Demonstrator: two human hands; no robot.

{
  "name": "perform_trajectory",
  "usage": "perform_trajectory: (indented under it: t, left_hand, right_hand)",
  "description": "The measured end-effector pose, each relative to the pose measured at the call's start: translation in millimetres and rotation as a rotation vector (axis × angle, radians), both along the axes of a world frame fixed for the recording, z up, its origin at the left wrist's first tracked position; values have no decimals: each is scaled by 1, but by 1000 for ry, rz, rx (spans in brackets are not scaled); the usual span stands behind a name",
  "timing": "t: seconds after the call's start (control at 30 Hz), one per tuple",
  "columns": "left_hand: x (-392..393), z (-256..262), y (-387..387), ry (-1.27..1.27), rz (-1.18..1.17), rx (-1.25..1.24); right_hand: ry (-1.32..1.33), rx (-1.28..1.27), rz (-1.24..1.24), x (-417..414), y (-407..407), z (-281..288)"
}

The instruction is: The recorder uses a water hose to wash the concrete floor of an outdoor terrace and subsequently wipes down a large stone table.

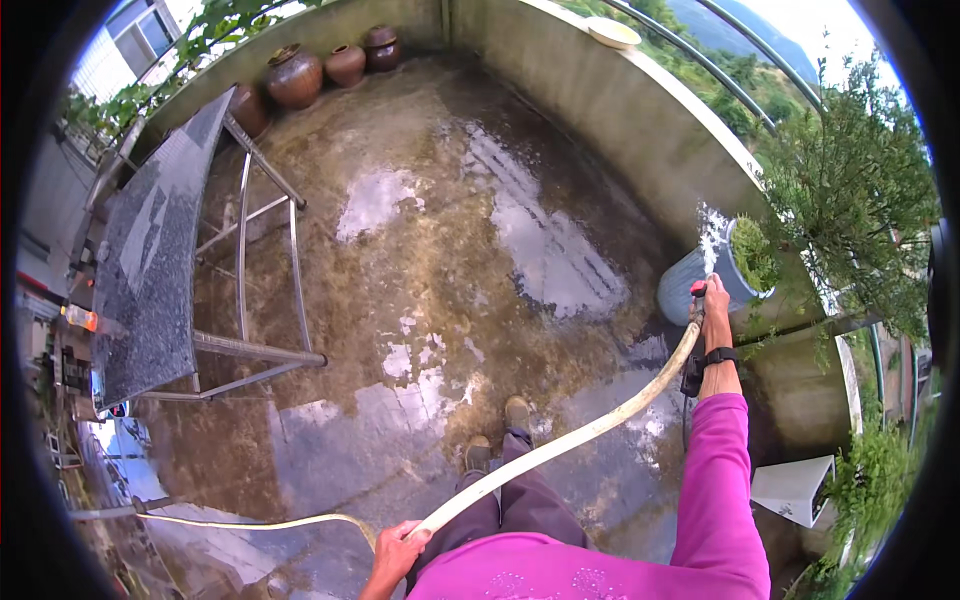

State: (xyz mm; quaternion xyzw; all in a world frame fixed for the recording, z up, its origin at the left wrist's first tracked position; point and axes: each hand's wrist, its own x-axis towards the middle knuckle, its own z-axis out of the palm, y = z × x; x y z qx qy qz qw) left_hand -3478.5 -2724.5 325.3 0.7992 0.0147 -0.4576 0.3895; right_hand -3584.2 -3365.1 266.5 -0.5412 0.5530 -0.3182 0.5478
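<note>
My right hand (pixel 715 300) grips the end of a pale yellow hose (pixel 600 421), by a fitting with a red part (pixel 698 289). Water (pixel 709 236) sprays from it towards a blue-grey planter (pixel 682 281) that holds a green plant (pixel 752 255). Lower down, near my waist, my left hand (pixel 397 553) is closed around the same hose. Between both hands the hose runs up in a diagonal curve. Past the left hand it trails away to the left over the wet floor. A black strap with a device sits on my right wrist.
At left stands a metal-framed table with a dark speckled top (pixel 161 247); a bottle (pixel 79 318) lies on it. Brown glazed jars (pixel 295 77) line the far wall. A pale basin (pixel 613 33) rests on the parapet (pixel 675 112). Puddles (pixel 555 247) cover the concrete floor. A white planter (pixel 791 489) is at lower right.
</note>
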Motion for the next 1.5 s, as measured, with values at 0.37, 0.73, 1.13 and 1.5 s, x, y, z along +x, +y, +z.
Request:
perform_trajectory:
  t: [0.37,0.73,1.13,1.5]
  left_hand:
    - [5,33,-74,-168,-69,184]
    - [16,19,-98,-125,82,136]
    - [98,-57,-55,50,403,31]
    - [227,-40,-14,99,302,49]
  right_hand:
    - [-124,45,381,154,-38,14]
    - [-270,-21,577,270,-27,81]
    - [-174,-25,732,432,19,80]
    - [142,25,816,525,39,11]
